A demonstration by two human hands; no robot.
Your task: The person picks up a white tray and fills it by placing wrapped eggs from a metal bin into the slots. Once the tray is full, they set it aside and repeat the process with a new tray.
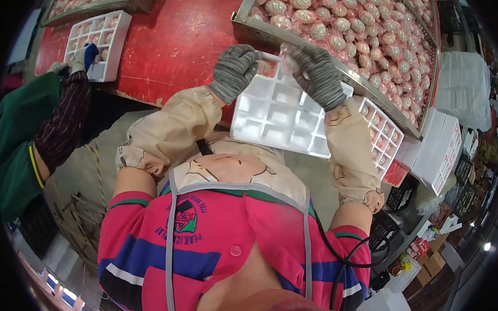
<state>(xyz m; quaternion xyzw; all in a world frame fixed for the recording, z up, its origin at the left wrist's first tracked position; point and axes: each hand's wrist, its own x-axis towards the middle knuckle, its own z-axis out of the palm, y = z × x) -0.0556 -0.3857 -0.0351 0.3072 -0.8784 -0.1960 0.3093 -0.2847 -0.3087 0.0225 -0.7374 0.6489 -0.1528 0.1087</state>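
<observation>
A white compartment tray (280, 112) lies tilted in front of my body, at the red table's edge. Most of its visible compartments are bare. My left hand (235, 72), in a grey knit glove, is at the tray's far left corner with its fingers curled. Right by those fingertips, a pink-and-white wrapped ball (266, 68) sits in a corner compartment. My right hand (319, 77), gloved alike, is bent over the tray's far right side. Clear, pinkish plastic wrapping shows beside its curled fingers. The hand hides most of what it holds.
A metal-rimmed bin (361, 45) full of striped wrapped balls stands beyond my right hand. A filled tray (378, 130) and white boxes (435, 147) stand right. Across the red table (166, 37), a co-worker's gloved hand (86, 57) touches another filled tray (111, 47).
</observation>
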